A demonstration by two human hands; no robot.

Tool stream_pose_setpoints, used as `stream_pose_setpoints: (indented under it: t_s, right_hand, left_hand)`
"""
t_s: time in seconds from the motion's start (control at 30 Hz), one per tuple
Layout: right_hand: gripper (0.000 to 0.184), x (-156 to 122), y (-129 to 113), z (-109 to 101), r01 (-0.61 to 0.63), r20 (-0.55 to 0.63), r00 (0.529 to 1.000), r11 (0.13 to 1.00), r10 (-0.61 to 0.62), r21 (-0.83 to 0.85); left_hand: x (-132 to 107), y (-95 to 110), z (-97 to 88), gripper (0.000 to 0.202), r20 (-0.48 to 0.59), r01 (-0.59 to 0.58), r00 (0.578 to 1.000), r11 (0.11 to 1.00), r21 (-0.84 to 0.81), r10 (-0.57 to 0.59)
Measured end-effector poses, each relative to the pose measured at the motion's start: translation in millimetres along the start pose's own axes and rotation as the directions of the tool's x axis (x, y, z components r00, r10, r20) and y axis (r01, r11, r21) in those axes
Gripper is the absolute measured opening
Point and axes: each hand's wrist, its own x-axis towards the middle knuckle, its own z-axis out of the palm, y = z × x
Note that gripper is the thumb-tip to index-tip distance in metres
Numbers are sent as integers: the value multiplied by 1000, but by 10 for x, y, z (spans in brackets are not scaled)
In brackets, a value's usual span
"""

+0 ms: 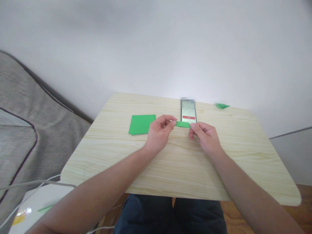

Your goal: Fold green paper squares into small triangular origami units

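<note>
A narrow folded strip of green paper [182, 124] is stretched between my two hands above the table. My left hand [159, 131] pinches its left end between thumb and fingers. On the right end, the thumb and fingers of my right hand [204, 135] are closed in the same way. Just behind the strip lies a phone [188, 112] with a lit screen, its near edge close to my fingers. Beside my left hand is a stack of green paper squares [142, 124], partly covered by that hand.
A small folded green paper piece [222, 106] sits at the table's back right, near the white wall [156, 48]. The pale wooden table [185, 172] has rounded corners. Grey fabric [53, 136] stands to the left, with white cables [36, 183] over a white surface below.
</note>
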Motion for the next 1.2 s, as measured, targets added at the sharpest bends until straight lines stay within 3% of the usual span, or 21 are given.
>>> stream_pose_setpoints:
  t_s: [0.3, 0.53, 0.87, 1.0, 1.2]
  right_hand:
    - [42, 8, 23, 3, -52, -12, 999, 997, 53, 61]
    - [47, 30, 101, 11, -166, -42, 982, 951, 183, 261]
    - [32, 7, 52, 6, -149, 93, 986, 983, 139, 107]
    - [34, 4, 45, 0, -130, 107, 987, 988, 121, 86]
    - [34, -5, 17, 10, -129, 108, 987, 989, 121, 73]
  left_hand:
    - [6, -2, -13, 17, 72, 46, 997, 995, -85, -40]
    - [10, -15, -7, 19, 122, 64, 991, 990, -123, -49]
    - [-63, 24, 17, 22, 289, 60, 956, 998, -34, -48]
    - [-56, 16, 13, 19, 286, 78, 957, 992, -97, -47]
    - [-68, 27, 5, 15, 190, 50, 981, 996, -69, -36]
